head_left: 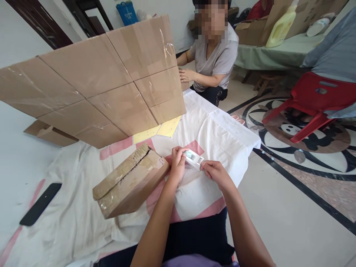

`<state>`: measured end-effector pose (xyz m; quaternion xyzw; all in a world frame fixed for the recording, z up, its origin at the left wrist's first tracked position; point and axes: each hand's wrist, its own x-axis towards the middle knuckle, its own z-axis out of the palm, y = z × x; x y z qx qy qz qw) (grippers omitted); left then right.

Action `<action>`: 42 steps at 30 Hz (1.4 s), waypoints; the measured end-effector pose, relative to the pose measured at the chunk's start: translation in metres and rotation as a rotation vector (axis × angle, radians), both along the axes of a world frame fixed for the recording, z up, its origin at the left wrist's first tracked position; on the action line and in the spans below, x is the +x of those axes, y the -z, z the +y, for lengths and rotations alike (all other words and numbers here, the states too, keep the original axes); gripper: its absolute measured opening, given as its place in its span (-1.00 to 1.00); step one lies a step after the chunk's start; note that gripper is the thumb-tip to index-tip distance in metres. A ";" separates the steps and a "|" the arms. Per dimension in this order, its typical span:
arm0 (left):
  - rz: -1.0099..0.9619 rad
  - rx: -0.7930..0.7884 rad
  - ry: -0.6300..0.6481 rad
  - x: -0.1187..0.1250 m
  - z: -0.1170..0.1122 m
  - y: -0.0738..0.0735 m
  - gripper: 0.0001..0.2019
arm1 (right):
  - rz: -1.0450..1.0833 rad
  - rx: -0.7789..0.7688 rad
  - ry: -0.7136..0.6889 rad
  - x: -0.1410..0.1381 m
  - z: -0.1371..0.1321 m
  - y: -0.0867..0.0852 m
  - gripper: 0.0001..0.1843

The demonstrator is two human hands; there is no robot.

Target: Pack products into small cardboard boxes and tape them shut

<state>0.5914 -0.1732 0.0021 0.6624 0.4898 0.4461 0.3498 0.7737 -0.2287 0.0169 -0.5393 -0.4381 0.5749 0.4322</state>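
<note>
A small white retail box [194,159] with a printed face is held up between my two hands, above the cloth. My left hand [178,163] wraps round its left end, thumb on the front. At the other end, my right hand [214,171] pinches the corner by the hang slot, fingers closed. A taped cardboard box [130,181] with a torn seam lies just left of my left forearm. Behind it a large cardboard panel [105,81] of taped squares stands upright and leans. Yellow sheets [164,129] lie at its lower edge.
A white and pink cloth [72,200] covers the surface, with a black flat bar [41,204] at left. Across from me a person [213,55] crouches with hands at the panel's right edge. A red chair [322,96] and a yellow bottle [282,26] on a table are at right.
</note>
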 end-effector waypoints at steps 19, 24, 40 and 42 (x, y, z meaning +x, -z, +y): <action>0.282 0.072 -0.110 0.046 -0.039 -0.008 -0.60 | -0.010 0.066 -0.014 -0.004 0.006 0.021 -0.57; 0.284 0.055 -0.017 0.031 -0.033 -0.005 -0.55 | -0.035 0.066 -0.006 -0.011 0.004 0.018 -0.60; -0.071 0.085 0.222 0.025 0.064 -0.032 -0.53 | -0.375 0.320 0.086 -0.046 0.088 -0.010 -0.75; -0.076 0.124 0.221 0.030 0.069 -0.029 -0.51 | -0.362 0.309 0.077 -0.049 0.095 -0.005 -0.73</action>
